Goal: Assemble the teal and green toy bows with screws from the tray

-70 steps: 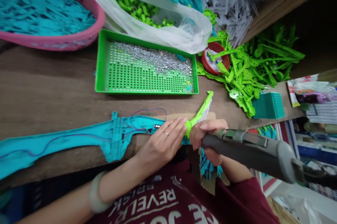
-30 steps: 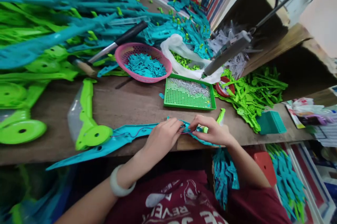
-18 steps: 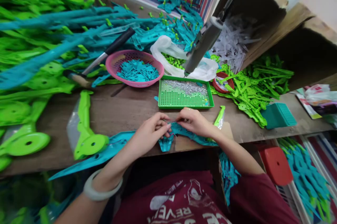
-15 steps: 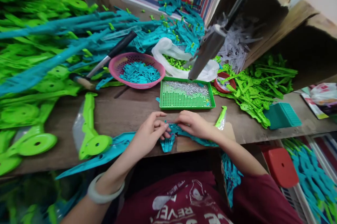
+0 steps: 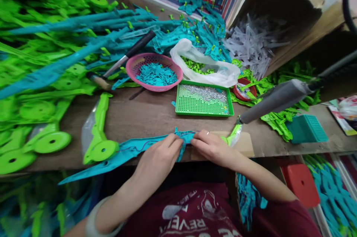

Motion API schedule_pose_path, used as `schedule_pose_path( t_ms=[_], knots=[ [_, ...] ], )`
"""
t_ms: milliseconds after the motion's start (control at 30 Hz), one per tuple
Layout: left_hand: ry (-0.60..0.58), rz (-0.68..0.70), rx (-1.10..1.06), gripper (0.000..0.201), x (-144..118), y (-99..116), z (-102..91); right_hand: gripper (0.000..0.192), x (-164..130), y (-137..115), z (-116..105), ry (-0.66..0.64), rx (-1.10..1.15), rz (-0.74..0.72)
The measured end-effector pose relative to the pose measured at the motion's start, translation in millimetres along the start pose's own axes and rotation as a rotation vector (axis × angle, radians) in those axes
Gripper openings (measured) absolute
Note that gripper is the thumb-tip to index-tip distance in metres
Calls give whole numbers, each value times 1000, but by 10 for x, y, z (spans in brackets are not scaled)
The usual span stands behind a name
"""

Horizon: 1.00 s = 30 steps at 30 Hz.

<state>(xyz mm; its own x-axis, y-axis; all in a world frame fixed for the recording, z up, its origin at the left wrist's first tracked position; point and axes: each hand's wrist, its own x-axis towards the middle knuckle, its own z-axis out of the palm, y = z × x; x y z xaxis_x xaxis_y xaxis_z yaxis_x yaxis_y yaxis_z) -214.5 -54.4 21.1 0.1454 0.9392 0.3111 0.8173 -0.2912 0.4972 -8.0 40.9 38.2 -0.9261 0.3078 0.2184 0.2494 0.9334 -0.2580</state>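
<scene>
A long blue plastic toy shell (image 5: 134, 146) lies along the table's front edge, its pointed end at the left, with a thin dark wire running inside. My left hand (image 5: 163, 149) is closed on its middle, fingers bent over the part. Right beside it, my right hand (image 5: 210, 148) also grips the shell, its fingertips pressed down on the middle. What lies under the fingertips is hidden. A green plastic arm with a round disc (image 5: 102, 142) touches the shell on the left. Another green piece (image 5: 235, 133) lies by my right hand.
Behind my hands stand a green tray of small metal screws (image 5: 205, 113), a pink basket of blue pieces (image 5: 131, 75) and a white bag (image 5: 228, 75). A hanging grey screwdriver (image 5: 275, 101) slants in from the right. Green parts (image 5: 41, 62) heap up left; a hammer (image 5: 122, 60) lies there.
The hanging screwdriver has swung right and down, away from above the tray. My hands have turned palm-down, fingers now over the shell. The view has shifted slightly.
</scene>
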Motion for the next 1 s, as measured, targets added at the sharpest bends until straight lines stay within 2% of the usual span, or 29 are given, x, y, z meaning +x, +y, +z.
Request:
schedule_pose_path(
  t_ms=[67,167,267,400,467,533,600,667,733,800,900,1000],
  knots=[
    [90,85,160,24,-63,55,37,18,4,27,-18,24,-17,-45],
    [190,149,180,20,-87,92,124,18,46,70,-63,76,1,-87],
    [158,140,58,28,-44,49,133,20,89,80,-127,62,19,-176],
    [48,112,-5,45,39,-107,-31,15,63,45,-190,97,-54,-220],
    [29,175,59,43,80,-192,-118,12,15,23,-202,155,-68,-132],
    [25,282,142,39,132,-261,-158,11,-27,3,-195,152,-61,25],
    [13,377,217,36,201,-306,-136,10,-36,-13,-162,63,-82,155],
    [-19,448,289,28,283,-332,-76,7,-7,-24,-103,-47,-147,185],
    [-58,509,355,17,361,-346,-17,7,41,-31,-36,-102,-227,153],
    [-103,544,399,11,413,-356,6,11,78,-43,11,-96,-302,113],
    [-135,531,385,13,409,-374,-32,16,71,-76,12,-20,-422,29],
    [-83,489,255,18,302,-379,-85,18,19,-92,-39,126,-527,-192]
  ],
)
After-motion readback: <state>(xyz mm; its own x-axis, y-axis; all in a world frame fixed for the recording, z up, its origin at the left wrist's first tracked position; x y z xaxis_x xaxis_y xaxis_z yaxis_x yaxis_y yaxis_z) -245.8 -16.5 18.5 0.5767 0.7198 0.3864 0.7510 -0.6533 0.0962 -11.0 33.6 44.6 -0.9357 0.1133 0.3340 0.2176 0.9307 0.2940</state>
